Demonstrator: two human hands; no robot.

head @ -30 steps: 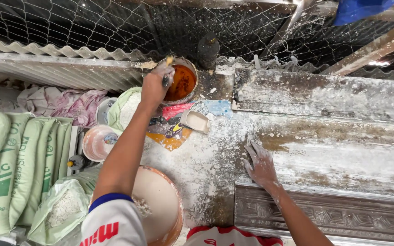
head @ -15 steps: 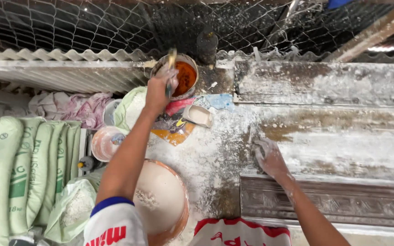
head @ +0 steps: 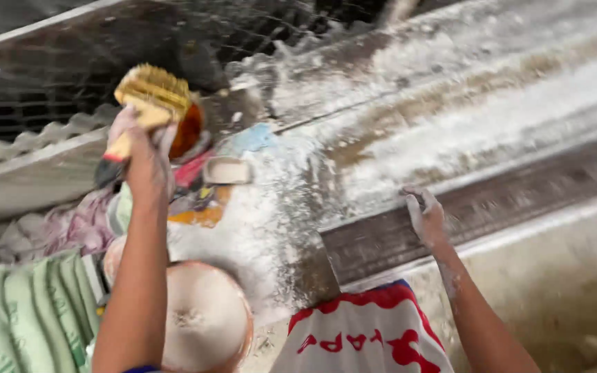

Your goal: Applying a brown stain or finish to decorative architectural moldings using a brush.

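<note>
Left hand has lifted the brush; right hand flat

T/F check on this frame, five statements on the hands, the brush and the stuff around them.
1. The left hand holds a yellow-bristled brush with a wooden handle raised, its grip closed on the handle. True.
2. The right hand holds a trowel. False: it holds nothing and rests flat on the dark moulded strip.
3. White powder covers the work surface between the hands. True.
4. The round orange-rimmed basin of white paste is under the right hand. False: it sits below the left forearm.
5. Pale green sacks lie at lower left. True.
</note>
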